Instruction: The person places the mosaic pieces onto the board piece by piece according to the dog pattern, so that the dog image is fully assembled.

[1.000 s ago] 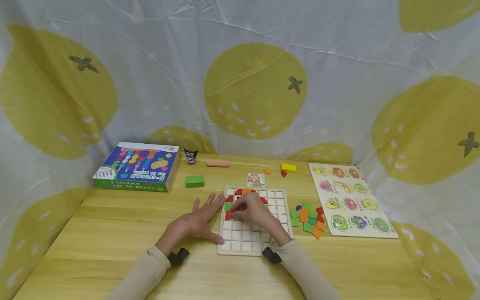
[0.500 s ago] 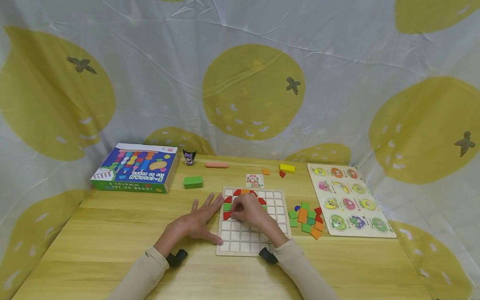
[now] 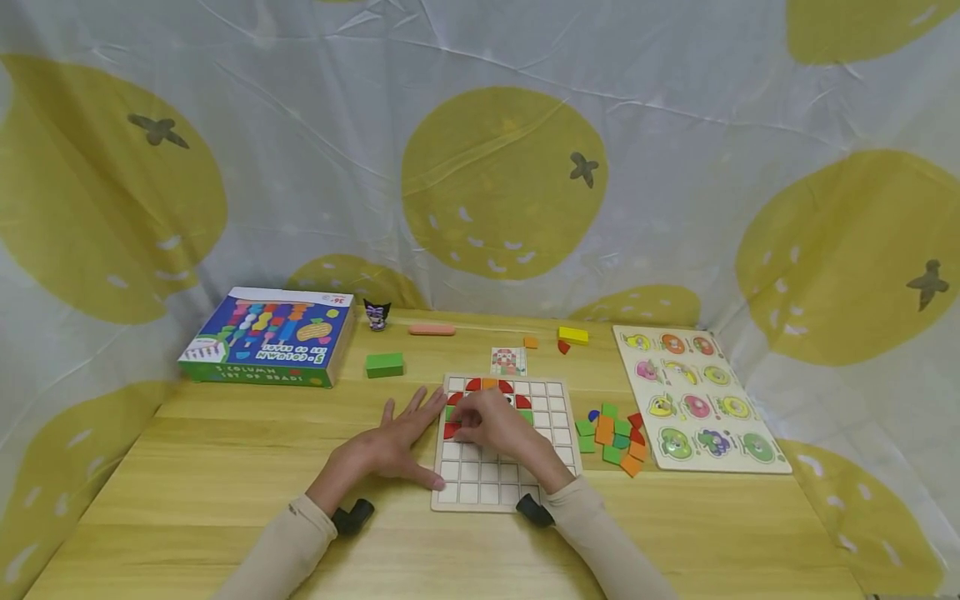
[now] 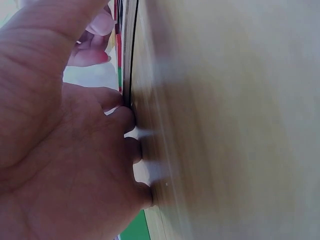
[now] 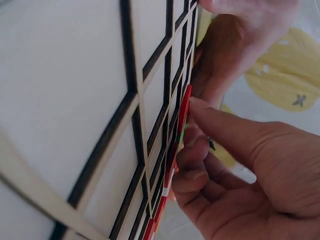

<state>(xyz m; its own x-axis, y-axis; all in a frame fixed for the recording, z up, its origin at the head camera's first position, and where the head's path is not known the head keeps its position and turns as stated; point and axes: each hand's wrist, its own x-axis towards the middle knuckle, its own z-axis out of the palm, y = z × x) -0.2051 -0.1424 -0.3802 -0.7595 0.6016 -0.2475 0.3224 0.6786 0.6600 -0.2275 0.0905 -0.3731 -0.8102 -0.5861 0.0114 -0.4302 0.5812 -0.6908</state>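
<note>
1. While the left hand [image 3: 393, 442] lies flat on the table [image 3: 225, 467] with fingers spread and straight, its fingertips touch the left edge of the grid board [image 3: 487, 492]; it grasps nothing.
2. The right hand [image 3: 495, 425] rests over the board's upper left part, fingers curled down onto a red piece [image 3: 450, 430] in the left column; the right wrist view shows thumb and fingers [image 5: 200, 155] at the red pieces' edges, seemingly pinching one.
3. The board sits near the table's front edge, at its middle, with red, green and orange pieces filling its top rows.
4. Loose pieces [image 3: 615, 437] lie in a heap just right of the board, between it and the fruit puzzle [image 3: 697, 400] by the right edge.
5. A card [image 3: 508, 361] lies just behind the board.
6. A green block [image 3: 385, 364] lies behind the left hand, and a bead box [image 3: 266, 335] sits at the back left corner.
7. A small figure [image 3: 377, 314], a pink bar [image 3: 432, 330] and a yellow block [image 3: 573, 335] stand along the back edge.
</note>
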